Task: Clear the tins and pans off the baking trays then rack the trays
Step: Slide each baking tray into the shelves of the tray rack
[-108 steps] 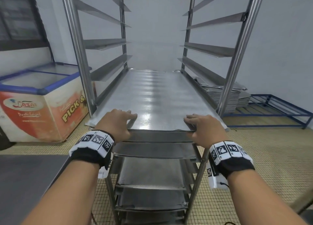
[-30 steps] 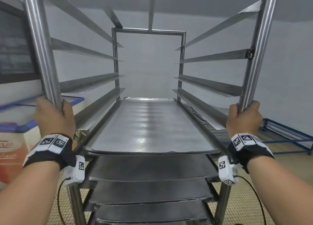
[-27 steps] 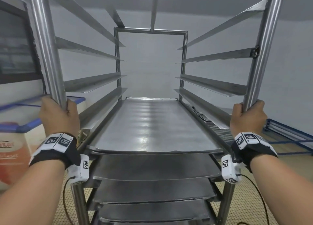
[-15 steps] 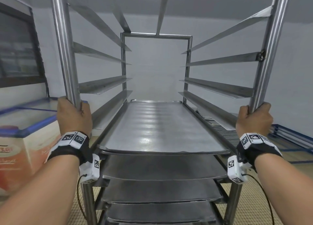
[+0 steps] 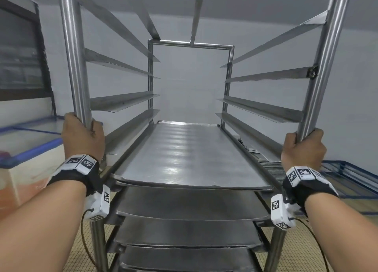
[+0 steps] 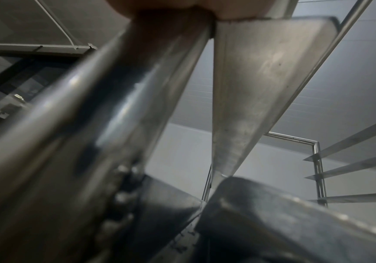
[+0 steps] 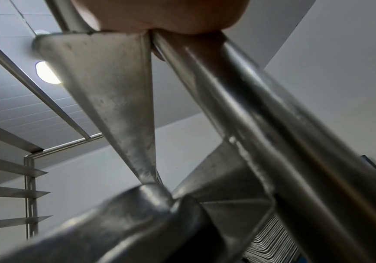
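Note:
A tall steel tray rack (image 5: 150,81) stands right in front of me. A bare baking tray (image 5: 190,155) lies on its runners at waist height, with several more trays (image 5: 190,208) racked below it. My left hand (image 5: 82,137) grips the rack's front left post (image 5: 74,52). My right hand (image 5: 303,148) grips the front right post (image 5: 325,63). In the left wrist view the left post (image 6: 74,142) fills the picture under my palm. The right wrist view shows the right post (image 7: 272,138) the same way. No tins or pans are in view.
A chest freezer (image 5: 26,149) with a blue-rimmed lid stands at the left. A stack of spare trays (image 5: 272,167) sits on a low blue frame (image 5: 351,177) at the right, behind the rack. A dark window (image 5: 20,54) is on the left wall. The floor is tiled.
3.6 s ago both hands held the tray's front edge; since then they have taken hold of the rack's front posts. Over the last second the view has shifted slightly right and the rack looms closer.

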The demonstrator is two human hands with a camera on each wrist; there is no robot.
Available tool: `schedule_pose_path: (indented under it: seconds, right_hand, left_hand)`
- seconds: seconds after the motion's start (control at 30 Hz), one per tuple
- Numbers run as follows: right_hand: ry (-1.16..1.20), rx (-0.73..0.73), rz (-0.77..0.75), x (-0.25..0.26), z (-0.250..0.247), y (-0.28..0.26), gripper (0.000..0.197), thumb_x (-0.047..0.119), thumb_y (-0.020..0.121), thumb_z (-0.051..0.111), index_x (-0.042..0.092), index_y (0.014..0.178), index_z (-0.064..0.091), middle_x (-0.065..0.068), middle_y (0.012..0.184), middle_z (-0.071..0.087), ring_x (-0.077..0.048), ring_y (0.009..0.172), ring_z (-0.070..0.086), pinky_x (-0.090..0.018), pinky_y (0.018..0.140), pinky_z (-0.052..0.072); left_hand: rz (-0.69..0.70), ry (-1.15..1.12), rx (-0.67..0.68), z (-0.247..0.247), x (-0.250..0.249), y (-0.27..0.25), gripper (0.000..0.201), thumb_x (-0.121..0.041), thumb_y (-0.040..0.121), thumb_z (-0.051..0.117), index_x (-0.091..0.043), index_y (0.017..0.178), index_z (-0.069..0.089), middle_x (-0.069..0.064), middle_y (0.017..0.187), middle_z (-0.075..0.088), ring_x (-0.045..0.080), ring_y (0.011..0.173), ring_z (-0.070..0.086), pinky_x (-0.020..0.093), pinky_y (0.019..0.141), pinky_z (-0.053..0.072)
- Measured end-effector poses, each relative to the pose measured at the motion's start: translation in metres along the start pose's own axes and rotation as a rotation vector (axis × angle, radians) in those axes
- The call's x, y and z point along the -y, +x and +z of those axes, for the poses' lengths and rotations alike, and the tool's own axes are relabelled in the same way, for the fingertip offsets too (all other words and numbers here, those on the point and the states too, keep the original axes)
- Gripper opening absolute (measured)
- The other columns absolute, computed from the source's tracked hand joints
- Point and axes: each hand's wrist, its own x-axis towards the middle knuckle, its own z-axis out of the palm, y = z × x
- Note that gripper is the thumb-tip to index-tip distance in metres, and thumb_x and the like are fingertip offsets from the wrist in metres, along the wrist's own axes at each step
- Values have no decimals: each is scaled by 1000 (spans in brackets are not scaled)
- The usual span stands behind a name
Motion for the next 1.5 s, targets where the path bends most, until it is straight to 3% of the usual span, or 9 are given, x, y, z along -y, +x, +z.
schedule_pose_path:
  seconds: [0.1, 0.2, 0.4, 0.6, 0.8, 0.93, 1.03, 1.23, 1.5]
  right_hand:
    - [9, 1, 3, -9, 22, 13, 29, 19, 93, 53, -4, 109, 46, -16, 78, 48, -45, 74, 59, -43, 61, 44]
    - [21, -4, -18, -19, 45, 27, 28, 18, 93, 53, -5, 108, 46, -27, 81, 56, -47, 74, 59, -44, 62, 45]
    - [-7, 4, -20, -38, 91, 55, 29, 19, 93, 54, -4, 109, 47, -16, 76, 50, -45, 71, 61, -50, 62, 53]
    - [39, -1, -32, -59, 140, 84, 28, 15, 93, 54, -7, 108, 47, -33, 88, 62, -45, 73, 60, -37, 60, 39]
    - [29, -16, -47, -81, 194, 116, 28, 17, 92, 55, -5, 107, 47, -32, 85, 61, -47, 72, 61, -45, 62, 49]
    - [36, -14, -65, -99, 232, 138, 27, 14, 92, 56, -7, 107, 47, -22, 76, 55, -46, 69, 59, -39, 59, 43]
    - [53, -17, -82, -112, 262, 155, 27, 14, 92, 56, -7, 107, 47, -29, 80, 60, -46, 68, 59, -44, 60, 47]
    - [55, -27, -84, -136, 322, 187, 25, 16, 93, 55, -5, 105, 46, -14, 73, 50, -32, 59, 48, -39, 58, 46]
    - [88, -44, -91, -170, 400, 232, 24, 15, 92, 53, -5, 104, 47, -21, 77, 57, -35, 62, 52, -40, 57, 46]
  left_hand:
    - [-8, -7, -4, 27, -1, 3, 33, -21, 96, 53, 6, 115, 45, 31, 111, 55, 43, 96, 53, 47, 78, 44]
    - [-19, -24, -13, 55, -1, 6, 32, -20, 96, 54, 5, 114, 46, 29, 109, 55, 31, 86, 46, 40, 72, 39]
    - [14, -18, -28, 116, 3, 17, 33, -20, 96, 54, 5, 115, 46, 30, 111, 55, 42, 97, 55, 47, 77, 46]
    - [44, 9, -52, 176, 13, 35, 34, -23, 94, 53, 5, 112, 46, 31, 107, 56, 45, 95, 56, 49, 77, 46]
    - [37, 15, -47, 240, 13, 49, 33, -23, 95, 54, 4, 113, 46, 29, 107, 57, 44, 94, 57, 49, 77, 48]
    - [48, 22, -41, 286, 15, 59, 34, -19, 94, 53, 7, 115, 46, 33, 108, 57, 47, 96, 55, 49, 78, 45]
    - [40, 14, -33, 318, 14, 65, 33, -17, 94, 53, 8, 115, 46, 33, 107, 56, 47, 97, 54, 49, 77, 44]
    - [6, 16, -9, 382, 9, 73, 34, -16, 96, 52, 7, 120, 44, 32, 113, 55, 46, 103, 52, 47, 81, 42]
    - [-30, 31, 0, 473, 10, 91, 34, -19, 96, 52, 4, 120, 45, 28, 111, 55, 42, 97, 54, 44, 75, 42]
